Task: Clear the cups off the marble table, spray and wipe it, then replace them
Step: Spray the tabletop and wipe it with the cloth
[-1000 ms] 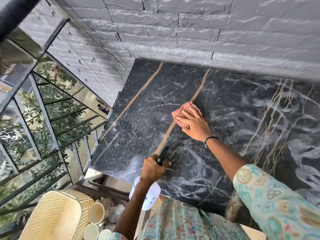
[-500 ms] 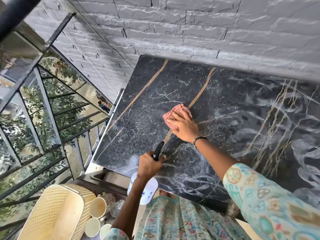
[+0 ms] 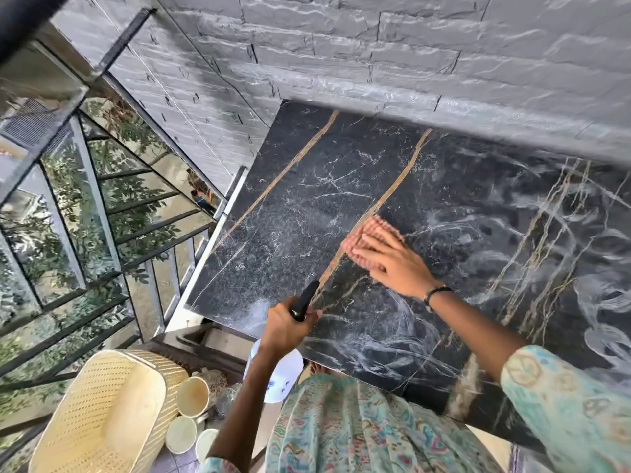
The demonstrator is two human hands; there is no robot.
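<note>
The black marble table (image 3: 300,213) with gold veins carries no cups; white wipe smears cover its right half. My right hand (image 3: 392,264) presses flat on a red checked cloth (image 3: 374,228) near the table's middle. My left hand (image 3: 286,326) grips the black trigger head of a white spray bottle (image 3: 281,377) at the table's near edge, the bottle hanging below the edge. Several cups (image 3: 193,396) stand on a low surface at lower left, beside the table.
A cream woven basket (image 3: 102,414) lies next to the cups at lower left. A grey brick wall (image 3: 375,56) backs the table. A metal railing with glass (image 3: 85,206) runs along the left side.
My right hand has slid the cloth a little to the left and back across the marble. My left hand keeps the spray bottle at the near edge.
</note>
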